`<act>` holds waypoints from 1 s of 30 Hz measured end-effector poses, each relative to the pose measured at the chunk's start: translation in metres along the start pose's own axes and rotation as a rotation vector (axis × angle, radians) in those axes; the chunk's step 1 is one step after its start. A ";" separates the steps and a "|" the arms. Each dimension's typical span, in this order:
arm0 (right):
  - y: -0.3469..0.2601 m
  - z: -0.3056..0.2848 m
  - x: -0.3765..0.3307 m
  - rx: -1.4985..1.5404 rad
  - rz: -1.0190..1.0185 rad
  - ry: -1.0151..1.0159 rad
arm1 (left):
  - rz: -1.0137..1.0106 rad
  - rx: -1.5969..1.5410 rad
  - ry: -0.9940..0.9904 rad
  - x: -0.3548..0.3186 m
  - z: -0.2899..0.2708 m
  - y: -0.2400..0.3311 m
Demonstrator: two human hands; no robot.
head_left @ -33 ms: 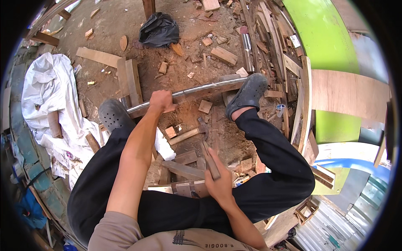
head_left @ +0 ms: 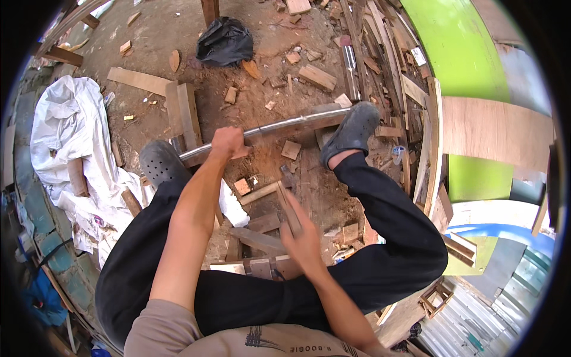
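I sit on the ground with my legs in black trousers spread apart. A long grey rod [head_left: 279, 126] with a brown wooden stretch lies across in front of me, between my two dark clogs [head_left: 159, 164] [head_left: 352, 132]. My left hand [head_left: 229, 143] is closed around the rod near its left part. My right hand [head_left: 303, 235] grips the wooden handle of a hammer-like tool [head_left: 288, 199], whose dark head points away from me toward the rod. Reddish sawdust and small wood blocks lie under the rod.
A crumpled white sheet [head_left: 65, 131] covers the ground at left. A black bag [head_left: 225, 40] lies at the back. Planks [head_left: 181, 110] and offcuts lie scattered about. Stacked slats [head_left: 380, 53], a green panel [head_left: 452, 53] and a plywood board [head_left: 499, 128] stand at right.
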State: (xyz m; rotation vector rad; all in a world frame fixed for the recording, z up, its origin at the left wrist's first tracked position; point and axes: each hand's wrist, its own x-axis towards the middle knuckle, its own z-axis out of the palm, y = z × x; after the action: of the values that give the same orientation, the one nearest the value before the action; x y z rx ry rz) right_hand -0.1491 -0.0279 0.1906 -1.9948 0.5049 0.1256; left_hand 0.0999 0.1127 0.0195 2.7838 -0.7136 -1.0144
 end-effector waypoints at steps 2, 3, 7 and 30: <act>0.018 0.023 0.050 -0.020 0.046 0.032 | 0.051 -0.024 -0.026 -0.004 0.005 0.019; 0.017 0.029 0.071 -0.013 0.082 0.040 | 0.051 -0.033 -0.004 -0.007 0.006 0.017; -0.008 0.002 0.032 -0.024 0.024 0.001 | 0.031 -0.007 0.045 -0.001 0.004 0.002; 0.004 0.023 0.094 0.002 0.236 -0.057 | 0.060 -0.022 0.011 0.009 0.003 0.015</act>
State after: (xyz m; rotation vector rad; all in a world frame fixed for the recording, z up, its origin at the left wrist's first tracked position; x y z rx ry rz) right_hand -0.0624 -0.0373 0.1477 -1.9187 0.7023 0.3275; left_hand 0.0978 0.0957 0.0157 2.7297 -0.7741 -0.9890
